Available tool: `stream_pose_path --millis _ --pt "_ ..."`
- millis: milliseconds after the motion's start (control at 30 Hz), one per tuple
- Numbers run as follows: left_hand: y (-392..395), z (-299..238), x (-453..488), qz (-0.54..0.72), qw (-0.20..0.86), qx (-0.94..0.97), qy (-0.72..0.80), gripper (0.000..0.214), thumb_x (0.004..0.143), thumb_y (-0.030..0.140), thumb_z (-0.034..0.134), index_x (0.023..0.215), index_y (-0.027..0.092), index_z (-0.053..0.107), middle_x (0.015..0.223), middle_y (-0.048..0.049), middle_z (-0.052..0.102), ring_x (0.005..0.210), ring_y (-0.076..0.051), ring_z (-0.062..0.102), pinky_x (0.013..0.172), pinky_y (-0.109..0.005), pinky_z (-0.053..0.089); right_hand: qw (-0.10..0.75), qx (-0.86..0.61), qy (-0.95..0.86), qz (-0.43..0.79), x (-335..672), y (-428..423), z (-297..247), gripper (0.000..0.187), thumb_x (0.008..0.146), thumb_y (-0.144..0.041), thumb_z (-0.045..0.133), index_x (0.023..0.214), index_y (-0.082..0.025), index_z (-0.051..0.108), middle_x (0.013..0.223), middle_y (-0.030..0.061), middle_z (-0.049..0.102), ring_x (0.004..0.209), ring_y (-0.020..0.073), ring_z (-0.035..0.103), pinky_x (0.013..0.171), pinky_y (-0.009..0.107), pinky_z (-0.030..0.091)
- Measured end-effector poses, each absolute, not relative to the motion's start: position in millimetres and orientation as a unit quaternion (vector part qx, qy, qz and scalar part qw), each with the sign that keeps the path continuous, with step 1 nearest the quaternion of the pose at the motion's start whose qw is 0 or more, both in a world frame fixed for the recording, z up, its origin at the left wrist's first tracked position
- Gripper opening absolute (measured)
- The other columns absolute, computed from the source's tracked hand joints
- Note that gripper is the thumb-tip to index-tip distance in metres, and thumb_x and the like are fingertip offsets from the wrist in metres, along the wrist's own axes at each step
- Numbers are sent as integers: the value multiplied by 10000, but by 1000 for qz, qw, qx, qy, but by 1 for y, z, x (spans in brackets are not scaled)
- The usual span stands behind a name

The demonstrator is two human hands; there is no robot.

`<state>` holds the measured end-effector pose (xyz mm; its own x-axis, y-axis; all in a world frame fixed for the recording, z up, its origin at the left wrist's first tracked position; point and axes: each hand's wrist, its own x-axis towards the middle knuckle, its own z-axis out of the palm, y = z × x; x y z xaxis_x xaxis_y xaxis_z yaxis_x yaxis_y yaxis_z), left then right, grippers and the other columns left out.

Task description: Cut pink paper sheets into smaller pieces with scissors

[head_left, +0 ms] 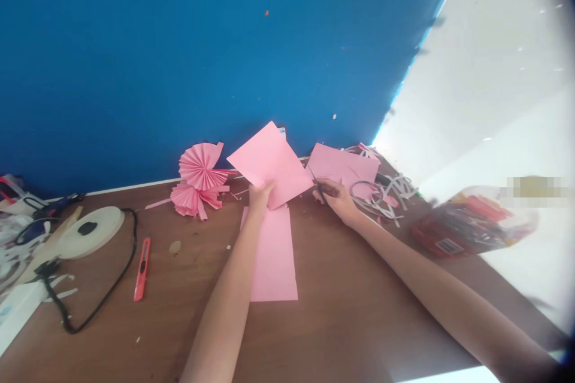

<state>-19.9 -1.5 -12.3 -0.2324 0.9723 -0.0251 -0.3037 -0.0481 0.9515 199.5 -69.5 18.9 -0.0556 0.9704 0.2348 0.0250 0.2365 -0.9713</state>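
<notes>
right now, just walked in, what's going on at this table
A person's left grip holds up a pink sheet, while the right grip holds dark-handled scissors by the sheet's right corner. Whether they touch the paper is hard to tell. Another pink sheet lies flat on the brown table, with pleated pink fans and a red cutter to its left.

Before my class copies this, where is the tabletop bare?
Bare wood shows between the lower pink sheet and right forearm, and, nearer than a pale scrap, between the red cutter and left forearm. Crowded: leftward, around the white disc and black cable; beyond the right hand, around the far sheet.
</notes>
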Motion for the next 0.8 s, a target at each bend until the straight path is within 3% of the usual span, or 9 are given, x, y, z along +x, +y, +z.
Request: stream_pose_path --millis 200,467,633,800 --pt "-1 -13 -20 630 503 374 459 567 533 259 833 1044 158 610 1100 -96 662 1032 -247 630 933 -397 480 504 -427 -604 446 199 -70 20 403 744 -380 671 1073 -150 648 841 50 630 687 129 531 603 259 422" --pt "0 -12 -21 621 508 393 449 550 529 251 834 1031 157 631 1087 -94 670 1029 -258 631 938 -404 479 502 -421 -598 462 200 -72 18 395 772 -350 639 1115 -155 652 689 6 569 606 113 482 540 249 392" --pt "-2 -11 -20 630 502 368 465 594 519 227 839 1061 169 604 1106 -96 661 1035 -249 630 939 -409 481 503 -406 -607 463 201 -71 16 369 801 -305 594 1141 -169 645 703 9 570 600 109 472 529 244 392" --pt "-4 -8 -20 622 516 387 444 491 535 237 831 980 153 642 1065 -100 676 997 -253 642 921 -403 493 504 -410 -608 456 200 -71 18 364 785 -281 604 1125 -162 657 686 3 566 572 99 456 525 244 401"
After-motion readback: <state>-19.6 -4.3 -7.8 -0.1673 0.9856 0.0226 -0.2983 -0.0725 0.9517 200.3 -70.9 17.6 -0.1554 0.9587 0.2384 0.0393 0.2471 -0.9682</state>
